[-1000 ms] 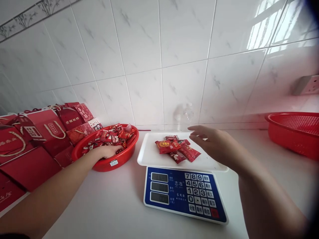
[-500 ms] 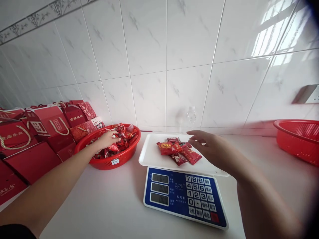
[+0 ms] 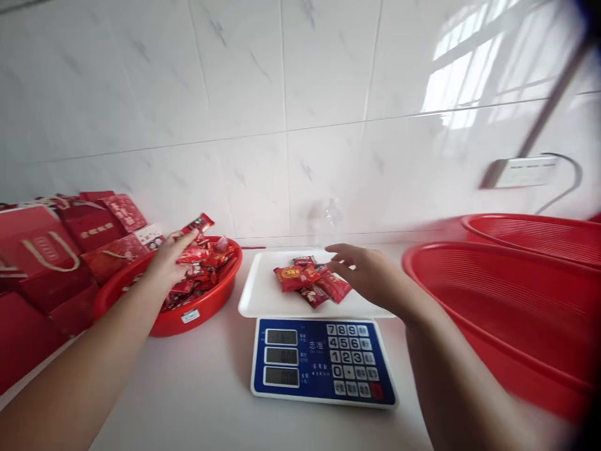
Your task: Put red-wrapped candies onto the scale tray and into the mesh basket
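Observation:
Over the red basket [image 3: 211,304] at the left, my left hand [image 3: 165,262] pinches a dark red wrapped candy [image 3: 201,223] that sticks up beyond the fingers. Many shiny red candies fill the basket below it. My right hand [image 3: 369,270] hovers at the right side of the white weighing tray [image 3: 256,291], open, fingers slightly curled and apart, with nothing in them. Close to its fingertips, several red candy packets [image 3: 297,277] lie in a loose pile on the tray. The blue scale panel [image 3: 322,363] with keys and displays is in front of the tray.
Red gift boxes [image 3: 101,235] with rope handles are stacked at the far left. Large red plastic baskets [image 3: 498,300] stand at the right. A clear bottle [image 3: 332,219] is behind the tray by the tiled wall, which carries a socket strip [image 3: 526,172].
My left hand has risen from among the candies with one candy in its fingers. The view has turned right, showing more of the right-hand baskets. My right hand stays by the tray.

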Available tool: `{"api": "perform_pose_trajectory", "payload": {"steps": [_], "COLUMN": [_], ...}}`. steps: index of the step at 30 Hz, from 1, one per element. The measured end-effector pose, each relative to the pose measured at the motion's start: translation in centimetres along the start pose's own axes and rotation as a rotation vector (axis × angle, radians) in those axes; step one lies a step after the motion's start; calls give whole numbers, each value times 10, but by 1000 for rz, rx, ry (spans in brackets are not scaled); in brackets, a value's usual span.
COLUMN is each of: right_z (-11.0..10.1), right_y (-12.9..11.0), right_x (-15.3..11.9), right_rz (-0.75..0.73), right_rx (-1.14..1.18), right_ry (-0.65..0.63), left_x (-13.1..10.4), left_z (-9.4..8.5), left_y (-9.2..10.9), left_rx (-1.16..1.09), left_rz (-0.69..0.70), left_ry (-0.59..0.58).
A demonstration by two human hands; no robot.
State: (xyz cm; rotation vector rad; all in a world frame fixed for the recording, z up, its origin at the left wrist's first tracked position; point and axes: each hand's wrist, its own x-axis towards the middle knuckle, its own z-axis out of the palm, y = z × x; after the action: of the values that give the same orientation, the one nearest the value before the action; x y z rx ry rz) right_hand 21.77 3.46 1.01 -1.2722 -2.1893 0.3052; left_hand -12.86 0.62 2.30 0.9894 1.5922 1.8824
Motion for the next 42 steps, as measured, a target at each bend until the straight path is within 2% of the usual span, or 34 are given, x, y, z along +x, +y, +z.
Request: {"api": "perform_pose_trajectory", "payload": {"steps": [3, 5, 6, 9, 11, 14, 17, 20, 28, 37, 42], "right_z": [-5, -7, -7, -1, 9, 26, 40, 48, 60, 62, 62], "right_y": [1, 4, 6, 10, 9, 1, -8, -14, -14, -10, 3], "right_x": [1, 1, 1, 1, 2, 3, 4, 4, 5, 1, 8], "right_rz": [48, 73, 75, 34, -1, -50, -22, 39, 67, -39, -22], "right_rx": [17, 13, 7, -36, -60, -52, -78, -129, -224, -293, -356], "right_ry": [28, 43, 36, -44, -123, -245, -278, -274, -214, -166, -97], "left_x": [-17, -33, -42, -66, -74, -74, -70, -67, -69, -73, -75], "left_z": [27, 45, 54, 72, 78, 80, 76, 72, 66, 62, 61], "left_y": [14, 20, 22, 23, 20, 12, 6, 8, 19, 23, 21], "left_rx": [-281, -439, -586, -877, -964, -1029, -1052, -1068, -1110, -1123, -1128], "left_rz": [-52, -104, -157, -284, -309, -345, -384, -396, -340, -320, -339], "left_ry": [-68, -178, -247, -423, -477, -493, -494, -506, -566, -596, -610]}}
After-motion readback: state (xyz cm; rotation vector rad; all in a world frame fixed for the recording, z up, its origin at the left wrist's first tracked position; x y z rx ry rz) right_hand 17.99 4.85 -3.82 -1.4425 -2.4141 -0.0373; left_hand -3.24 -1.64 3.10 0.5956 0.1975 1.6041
